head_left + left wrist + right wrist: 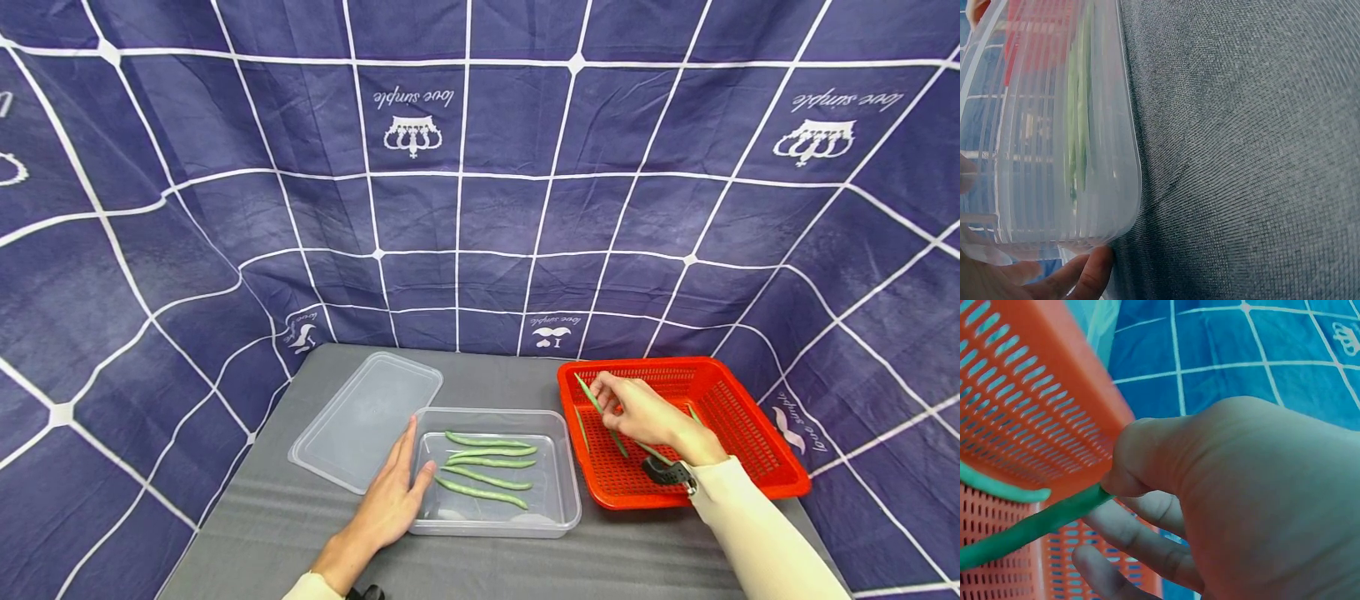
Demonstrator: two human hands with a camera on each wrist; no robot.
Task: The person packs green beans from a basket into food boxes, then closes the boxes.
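Observation:
My right hand (637, 410) is over the red basket (757, 433), pinching a green bean (1035, 526) between thumb and fingertips. One end of this bean shows past the fingers in the head view. Other green beans, such as one bean (1004, 486) by the basket wall, lie inside the basket, partly hidden by the hand and forearm. My left hand (392, 493) rests against the left side of a clear plastic container (551, 521), its fingers extended along the wall and the thumb at the rim. Several green beans (483, 493) lie side by side on the container's floor.
A clear flat lid (367, 421) lies on the grey tabletop (285, 533) to the left of and behind the container. The basket stands close to the container's right side. A blue cloth (495, 217) with white lines hangs behind and at both sides.

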